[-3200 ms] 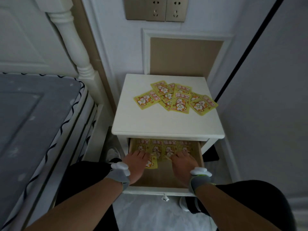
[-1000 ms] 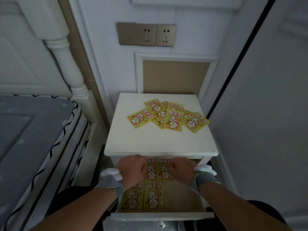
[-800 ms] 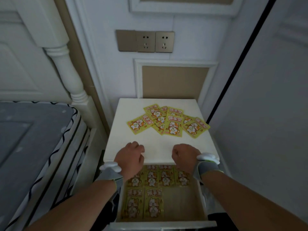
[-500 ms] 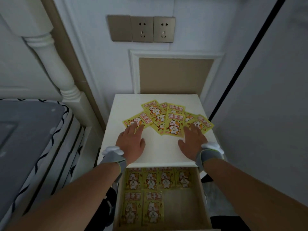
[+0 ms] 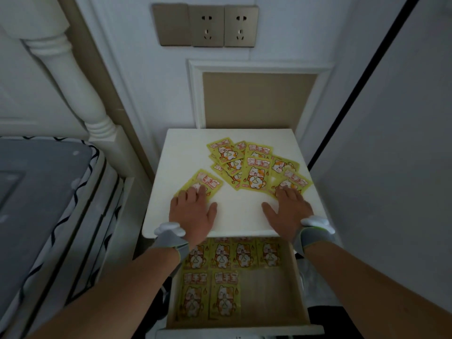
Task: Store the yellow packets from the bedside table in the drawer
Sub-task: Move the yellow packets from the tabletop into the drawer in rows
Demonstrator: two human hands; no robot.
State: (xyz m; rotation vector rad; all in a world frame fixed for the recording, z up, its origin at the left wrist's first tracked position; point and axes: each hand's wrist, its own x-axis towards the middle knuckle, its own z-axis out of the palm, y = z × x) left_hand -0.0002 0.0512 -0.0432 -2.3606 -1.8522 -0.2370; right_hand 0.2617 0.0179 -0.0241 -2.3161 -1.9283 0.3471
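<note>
Roughly ten yellow packets (image 5: pixel 254 167) lie fanned and overlapping on the white bedside table (image 5: pixel 227 216), towards its back and right. One loose packet (image 5: pixel 205 183) sits apart at the left. The left hand (image 5: pixel 193 211) rests flat on the tabletop, fingers spread, fingertips pressing this loose packet's near edge. The right hand (image 5: pixel 288 210) lies flat too, fingers open, tips touching the nearest packet of the fan (image 5: pixel 292 184). Neither hand grips anything yet.

Below, the drawer (image 5: pixel 300 289) stands pulled out, with six packets already laid in neat rows and bare wood at the front right.

To do this pickup well, it probably helps to slide each packet towards the table's near edge until a thumb can get under it, since flat, slick packets resist pinching. Dragging gently should avoid scattering the overlapped pile.
</note>
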